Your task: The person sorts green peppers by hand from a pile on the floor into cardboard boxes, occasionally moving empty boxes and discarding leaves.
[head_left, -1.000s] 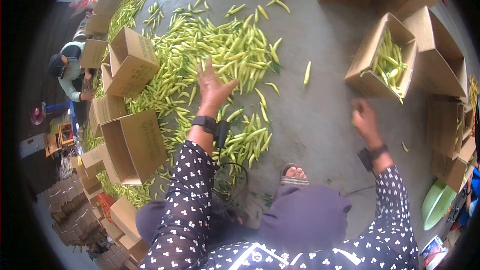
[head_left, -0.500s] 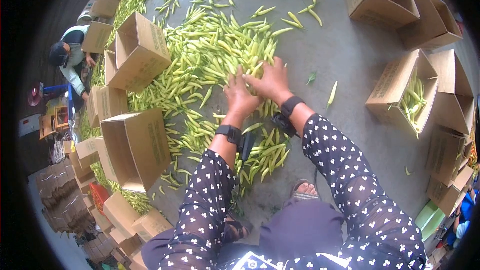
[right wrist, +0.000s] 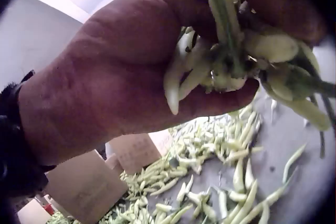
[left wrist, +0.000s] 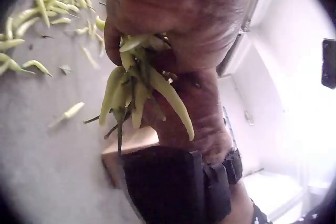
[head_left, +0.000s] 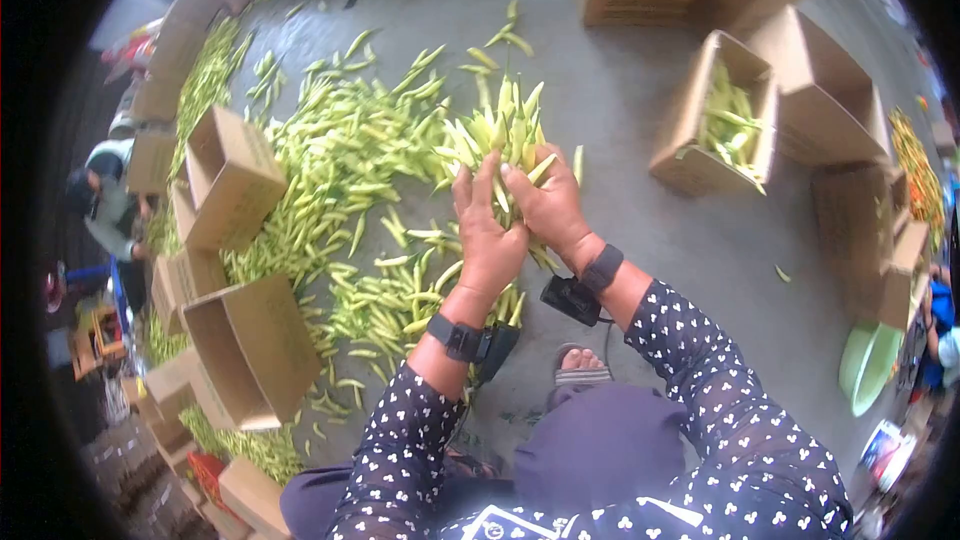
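Both hands hold one bunch of pale yellow-green peppers [head_left: 500, 130] between them, above the right edge of a spread-out pile [head_left: 340, 140] on the grey floor. The left hand [head_left: 488, 240] has its fingers round the near left side of the bunch; the right hand [head_left: 550, 202] grips the right side. In the left wrist view, peppers [left wrist: 170, 95] hang out below the left hand [left wrist: 173, 19]. The right wrist view has peppers [right wrist: 231, 51] sticking out between the fingers and thumb of the right hand [right wrist: 121, 61].
A carton [head_left: 690, 140] partly filled with peppers stands at the right, with other cartons [head_left: 820, 90] beside it. More cartons [head_left: 255, 355] line the pile's left side. One loose pepper [head_left: 578, 165] lies right of the hands. A person [head_left: 108, 205] is at far left, a green basin [head_left: 868, 365] at lower right.
The right hand came from beside the right carton to the pile, meeting the left hand. Since then both hands have closed round a bunch and lifted it off the pile.
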### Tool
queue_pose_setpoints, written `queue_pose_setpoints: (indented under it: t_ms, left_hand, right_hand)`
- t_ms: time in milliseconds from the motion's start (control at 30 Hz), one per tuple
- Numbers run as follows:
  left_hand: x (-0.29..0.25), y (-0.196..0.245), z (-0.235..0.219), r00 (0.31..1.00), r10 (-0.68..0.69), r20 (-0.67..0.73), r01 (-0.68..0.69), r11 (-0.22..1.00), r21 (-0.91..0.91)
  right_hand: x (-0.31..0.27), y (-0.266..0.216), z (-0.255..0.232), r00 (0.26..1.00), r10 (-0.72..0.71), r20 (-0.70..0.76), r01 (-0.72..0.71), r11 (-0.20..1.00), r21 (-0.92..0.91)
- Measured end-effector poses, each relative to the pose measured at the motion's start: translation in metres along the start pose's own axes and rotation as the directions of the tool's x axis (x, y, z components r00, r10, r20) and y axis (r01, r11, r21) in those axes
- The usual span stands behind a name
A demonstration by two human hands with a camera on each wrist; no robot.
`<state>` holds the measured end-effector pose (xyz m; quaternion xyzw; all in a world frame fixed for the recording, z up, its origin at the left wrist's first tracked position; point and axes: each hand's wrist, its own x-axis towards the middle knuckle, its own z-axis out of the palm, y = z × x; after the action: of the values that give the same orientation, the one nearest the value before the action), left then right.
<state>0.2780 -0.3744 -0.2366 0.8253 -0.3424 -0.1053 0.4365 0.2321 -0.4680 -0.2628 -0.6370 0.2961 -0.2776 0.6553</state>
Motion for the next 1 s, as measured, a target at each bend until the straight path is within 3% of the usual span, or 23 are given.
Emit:
queue_pose_setpoints:
  t_ms: [67, 233, 300, 367, 400, 433, 467, 500, 533, 567, 633, 667, 700, 733, 767, 833, 900, 933, 1000]
  left_hand:
    - [0.009, 0.034, 0.010, 0.995, 0.100, 0.025, -0.097, 0.992, -0.080]
    - [0.042, 0.122, 0.049, 0.922, 0.381, 0.068, -0.345, 0.889, -0.300]
    - [0.056, 0.154, 0.076, 0.906, 0.415, 0.084, -0.349, 0.844, -0.407]
    - [0.065, 0.179, 0.103, 0.894, 0.422, 0.150, -0.280, 0.787, -0.549]
    - [0.072, 0.182, 0.123, 0.892, 0.403, 0.205, -0.215, 0.778, -0.591]
    - [0.078, 0.178, 0.145, 0.885, 0.384, 0.265, -0.145, 0.767, -0.626]
    - [0.085, 0.172, 0.166, 0.850, 0.302, 0.431, 0.082, 0.733, -0.675]
    - [0.089, 0.173, 0.170, 0.849, 0.308, 0.429, 0.079, 0.730, -0.679]
    - [0.093, 0.173, 0.171, 0.827, 0.197, 0.527, 0.284, 0.661, -0.694]
    - [0.096, 0.172, 0.171, 0.774, 0.097, 0.626, 0.476, 0.562, -0.676]
    - [0.101, 0.175, 0.160, 0.785, 0.039, 0.619, 0.477, 0.598, -0.643]
    - [0.102, 0.174, 0.150, 0.778, 0.111, 0.618, 0.412, 0.653, -0.636]
    - [0.105, 0.174, 0.148, 0.764, 0.191, 0.616, 0.336, 0.697, -0.633]
    - [0.102, 0.174, 0.147, 0.776, 0.031, 0.630, 0.384, 0.770, -0.510]
    - [0.102, 0.172, 0.146, 0.774, 0.034, 0.632, 0.384, 0.768, -0.512]
    - [0.098, 0.160, 0.144, 0.797, 0.057, 0.601, 0.318, 0.806, -0.499]
    - [0.095, 0.158, 0.131, 0.803, 0.109, 0.586, 0.223, 0.857, -0.464]
    - [0.094, 0.159, 0.122, 0.795, 0.157, 0.585, 0.144, 0.889, -0.434]
    - [0.086, 0.161, 0.104, 0.775, 0.138, 0.616, 0.187, 0.881, -0.434]
  right_hand:
    - [-0.001, -0.023, -0.029, 0.993, -0.093, -0.067, 0.100, 0.989, 0.110]
    - [0.007, -0.107, -0.112, 0.897, -0.239, -0.372, 0.240, 0.970, -0.045]
    - [0.016, -0.127, -0.154, 0.829, -0.421, -0.369, 0.323, 0.898, -0.300]
    - [0.022, -0.141, -0.188, 0.814, -0.433, -0.387, 0.263, 0.869, -0.418]
    - [0.031, -0.135, -0.209, 0.802, -0.469, -0.369, 0.202, 0.795, -0.573]
    - [0.036, -0.134, -0.220, 0.800, -0.476, -0.367, 0.203, 0.788, -0.581]
    - [0.042, -0.133, -0.229, 0.881, -0.324, -0.346, 0.035, 0.772, -0.635]
    - [0.050, -0.128, -0.238, 0.928, -0.157, -0.337, -0.126, 0.720, -0.683]
    - [0.064, -0.112, -0.240, 0.923, -0.187, -0.336, -0.165, 0.596, -0.786]
    - [0.075, -0.102, -0.250, 0.923, -0.189, -0.337, -0.164, 0.597, -0.785]
    - [0.084, -0.113, -0.239, 0.923, -0.060, -0.381, -0.311, 0.466, -0.828]
    - [0.085, -0.120, -0.234, 0.931, -0.035, -0.364, -0.323, 0.385, -0.864]
    - [0.088, -0.117, -0.234, 0.928, -0.031, -0.371, -0.331, 0.385, -0.862]
    - [0.094, -0.117, -0.235, 0.948, 0.004, -0.319, -0.308, 0.278, -0.910]
    - [0.098, -0.115, -0.236, 0.962, 0.051, -0.270, -0.275, 0.167, -0.947]
    - [0.111, -0.101, -0.239, 0.949, 0.138, -0.284, -0.304, 0.160, -0.939]
    - [0.121, -0.098, -0.241, 0.965, 0.223, -0.141, -0.170, 0.120, -0.978]
    - [0.124, -0.101, -0.238, 0.948, 0.285, -0.142, -0.168, 0.071, -0.983]
    - [0.121, -0.103, -0.235, 0.949, 0.278, -0.152, -0.194, 0.133, -0.972]
